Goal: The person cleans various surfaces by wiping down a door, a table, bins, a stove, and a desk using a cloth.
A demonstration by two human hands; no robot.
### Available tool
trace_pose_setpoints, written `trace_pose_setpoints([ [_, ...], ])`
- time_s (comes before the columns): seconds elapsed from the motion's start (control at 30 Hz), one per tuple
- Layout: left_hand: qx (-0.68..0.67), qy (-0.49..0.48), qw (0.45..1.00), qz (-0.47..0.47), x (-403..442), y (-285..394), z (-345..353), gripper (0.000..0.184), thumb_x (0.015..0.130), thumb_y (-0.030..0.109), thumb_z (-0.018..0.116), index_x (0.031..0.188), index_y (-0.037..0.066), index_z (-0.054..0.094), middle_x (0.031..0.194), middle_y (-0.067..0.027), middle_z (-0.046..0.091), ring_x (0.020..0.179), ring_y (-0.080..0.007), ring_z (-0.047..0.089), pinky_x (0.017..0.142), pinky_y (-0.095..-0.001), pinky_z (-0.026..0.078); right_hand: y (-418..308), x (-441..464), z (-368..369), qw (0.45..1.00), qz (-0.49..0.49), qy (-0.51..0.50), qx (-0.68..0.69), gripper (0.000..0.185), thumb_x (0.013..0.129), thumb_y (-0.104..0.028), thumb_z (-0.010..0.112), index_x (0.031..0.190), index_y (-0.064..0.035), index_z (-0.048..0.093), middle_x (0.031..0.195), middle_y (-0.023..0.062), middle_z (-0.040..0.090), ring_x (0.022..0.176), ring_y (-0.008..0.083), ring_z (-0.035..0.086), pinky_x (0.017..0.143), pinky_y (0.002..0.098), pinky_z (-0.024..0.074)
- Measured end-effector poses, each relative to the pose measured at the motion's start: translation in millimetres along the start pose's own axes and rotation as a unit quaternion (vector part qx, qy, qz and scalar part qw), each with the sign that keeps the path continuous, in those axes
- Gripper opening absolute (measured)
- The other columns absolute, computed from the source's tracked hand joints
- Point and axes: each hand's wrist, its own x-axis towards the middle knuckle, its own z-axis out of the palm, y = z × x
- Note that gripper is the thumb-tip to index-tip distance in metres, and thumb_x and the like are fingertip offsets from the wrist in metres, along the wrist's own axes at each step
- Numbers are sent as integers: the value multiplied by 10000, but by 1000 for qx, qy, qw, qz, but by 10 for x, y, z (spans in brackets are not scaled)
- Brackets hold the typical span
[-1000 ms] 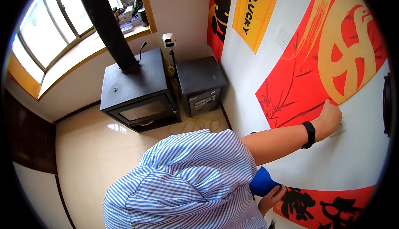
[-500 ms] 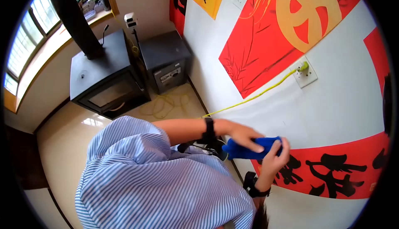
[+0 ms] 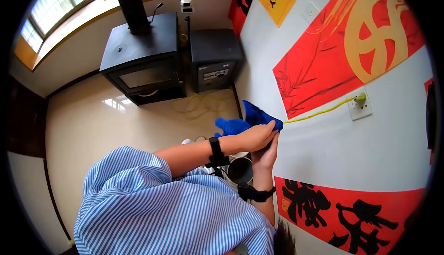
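Note:
A blue glove (image 3: 259, 115) hangs in front of me, its limp fingers (image 3: 231, 126) drooping to the left and its wide cuff bunched at the right. My left hand (image 3: 256, 137) reaches across from the left and is closed on the cuff edge. Just below and partly behind it, my right hand (image 3: 265, 157) comes up from the lower right, its fingertips against the same edge. Part of the right hand's fingers is hidden by the left hand. Both wrists wear black bands.
Below my hands stands a dark round bucket (image 3: 240, 170). Ahead are a black stove (image 3: 143, 54) with a flue pipe and a black safe (image 3: 216, 56). A yellow cable (image 3: 319, 114) runs to a wall socket (image 3: 360, 104). Red banners (image 3: 303, 86) cover the right wall.
Both hands have moved left and closer together, bringing the glove along. It was stretched flat between them and now hangs loose with its fingers dangling. The view has shifted too.

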Motion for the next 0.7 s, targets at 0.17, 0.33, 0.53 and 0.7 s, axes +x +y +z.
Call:
trace_pose_setpoints([
  [0.17, 14, -37, 997, -67, -294, 135, -594, 188, 998, 171, 419, 1001, -16, 393, 793, -275, 594, 720, -452, 573, 627, -479, 437, 289, 102, 241, 901, -219, -36, -373, 418, 1053, -359, 365, 1252, -20, 509, 1132, 151, 620, 1029, 226, 606, 883, 349, 468],
  [0.33, -15, -47, 998, -40, -687, 24, -1189, 238, 975, 194, 530, 1062, -3, 429, 803, -256, 603, 710, -424, 579, 610, -450, 448, 295, 188, 392, 595, -342, -78, -723, 243, 996, -211, 466, 1016, 2, 581, 724, 246, 621, 681, 396, 633, 564, 458, 469],
  [0.53, 98, 180, 979, -18, -923, -228, -1938, 431, 863, 404, 690, 1026, 14, 606, 711, -192, 629, 672, -382, 624, 618, -424, 496, 255, 444, 875, 505, -513, 20, -694, 148, 908, -138, 630, 991, -18, 610, 728, 163, 626, 624, 383, 576, 587, 468, 451],
  [0.7, 205, 148, 967, 23, -1363, -611, -2883, 492, 834, 430, 705, 1156, 67, 626, 953, -177, 673, 886, -363, 640, 780, -386, 519, 748, 308, 1461, 492, -634, -35, -596, 160, 841, -83, 721, 963, -16, 641, 875, 152, 682, 732, 335, 640, 655, 403, 495],
])
